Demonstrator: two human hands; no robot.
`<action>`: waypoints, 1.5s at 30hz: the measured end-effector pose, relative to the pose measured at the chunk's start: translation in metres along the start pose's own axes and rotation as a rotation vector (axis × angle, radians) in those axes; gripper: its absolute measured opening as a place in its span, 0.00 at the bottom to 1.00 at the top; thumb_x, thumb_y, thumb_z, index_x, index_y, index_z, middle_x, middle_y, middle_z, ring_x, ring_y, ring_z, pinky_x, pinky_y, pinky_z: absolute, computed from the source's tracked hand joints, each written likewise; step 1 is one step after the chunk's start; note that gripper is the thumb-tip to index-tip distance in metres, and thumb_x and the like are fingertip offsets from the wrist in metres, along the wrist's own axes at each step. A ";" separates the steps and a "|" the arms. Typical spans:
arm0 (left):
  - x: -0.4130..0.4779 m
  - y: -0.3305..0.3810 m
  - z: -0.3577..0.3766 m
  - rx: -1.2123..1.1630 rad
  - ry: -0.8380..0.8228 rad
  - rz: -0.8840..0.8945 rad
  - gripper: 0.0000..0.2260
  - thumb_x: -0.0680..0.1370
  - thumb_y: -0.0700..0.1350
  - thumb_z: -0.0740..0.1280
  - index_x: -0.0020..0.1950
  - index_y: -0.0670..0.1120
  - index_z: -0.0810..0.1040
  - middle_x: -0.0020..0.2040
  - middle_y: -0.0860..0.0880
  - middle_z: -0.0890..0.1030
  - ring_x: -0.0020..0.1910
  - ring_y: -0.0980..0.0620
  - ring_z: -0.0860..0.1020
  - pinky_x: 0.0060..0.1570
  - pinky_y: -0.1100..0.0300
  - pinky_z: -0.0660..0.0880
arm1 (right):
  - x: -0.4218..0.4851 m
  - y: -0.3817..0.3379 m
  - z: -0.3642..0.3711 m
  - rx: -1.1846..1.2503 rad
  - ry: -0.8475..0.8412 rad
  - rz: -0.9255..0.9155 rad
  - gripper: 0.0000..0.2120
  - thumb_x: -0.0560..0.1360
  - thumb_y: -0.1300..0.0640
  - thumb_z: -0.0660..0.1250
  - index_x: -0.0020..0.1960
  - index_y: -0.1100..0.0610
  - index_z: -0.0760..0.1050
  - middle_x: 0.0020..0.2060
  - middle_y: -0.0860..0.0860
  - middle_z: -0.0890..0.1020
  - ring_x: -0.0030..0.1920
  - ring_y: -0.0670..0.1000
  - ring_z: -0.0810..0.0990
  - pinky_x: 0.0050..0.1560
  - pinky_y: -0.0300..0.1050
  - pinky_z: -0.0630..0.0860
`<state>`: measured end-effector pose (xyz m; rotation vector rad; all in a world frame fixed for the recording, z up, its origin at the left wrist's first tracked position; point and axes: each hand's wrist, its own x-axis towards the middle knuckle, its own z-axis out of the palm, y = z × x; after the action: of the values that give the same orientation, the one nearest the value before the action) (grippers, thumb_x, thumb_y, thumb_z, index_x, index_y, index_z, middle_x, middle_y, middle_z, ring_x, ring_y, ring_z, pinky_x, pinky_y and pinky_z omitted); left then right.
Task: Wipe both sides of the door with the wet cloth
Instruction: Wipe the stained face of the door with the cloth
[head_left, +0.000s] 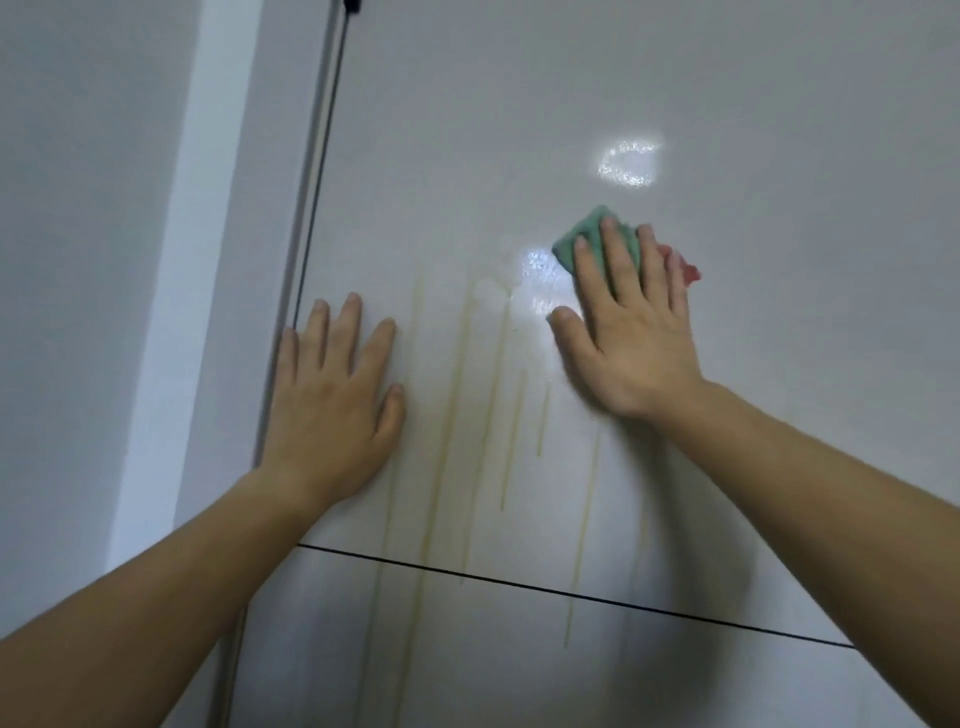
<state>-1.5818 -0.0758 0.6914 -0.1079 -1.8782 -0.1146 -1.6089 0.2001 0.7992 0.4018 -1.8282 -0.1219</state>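
The door (779, 291) is a pale, glossy panel filling most of the view. A thin black line (519, 583) crosses its lower part. Several yellowish drip streaks (456, 395) run down the middle of it, some passing over that line. Wet patches (540, 275) shine on the surface just left of the cloth and a little above it.

The cloth (582, 226) is green, with a pink bit (690, 273) showing at its right side. It sits flat against the door, above and to the right of the streaks. The right hand (634, 343) lies over it with fingers straight, pressing it to the panel. The left hand (332, 405) holds nothing; it rests flat on the door with fingers spread, close to the door's left edge beside the frame (306, 208).
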 end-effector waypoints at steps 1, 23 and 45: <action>-0.002 -0.004 0.002 -0.006 -0.002 0.010 0.29 0.80 0.55 0.53 0.79 0.45 0.64 0.81 0.38 0.59 0.80 0.33 0.56 0.76 0.33 0.55 | 0.002 -0.015 0.001 0.024 0.024 0.055 0.34 0.83 0.37 0.50 0.84 0.51 0.47 0.83 0.52 0.44 0.82 0.60 0.40 0.79 0.56 0.33; -0.059 -0.043 0.032 -0.163 0.051 0.128 0.30 0.81 0.50 0.59 0.80 0.38 0.62 0.82 0.36 0.56 0.82 0.37 0.54 0.79 0.39 0.57 | 0.064 -0.118 0.009 -0.030 -0.035 -0.151 0.34 0.82 0.37 0.47 0.83 0.50 0.46 0.83 0.54 0.45 0.82 0.61 0.40 0.79 0.61 0.36; -0.095 -0.048 0.039 -0.192 0.009 0.144 0.31 0.81 0.51 0.59 0.82 0.40 0.59 0.84 0.39 0.52 0.83 0.41 0.48 0.81 0.44 0.49 | 0.084 -0.162 0.013 -0.110 -0.065 -0.460 0.33 0.82 0.37 0.45 0.83 0.51 0.50 0.83 0.54 0.50 0.82 0.62 0.45 0.80 0.61 0.40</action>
<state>-1.5961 -0.1200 0.5875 -0.3730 -1.8410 -0.1960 -1.6069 0.0189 0.8251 0.7423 -1.7545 -0.5544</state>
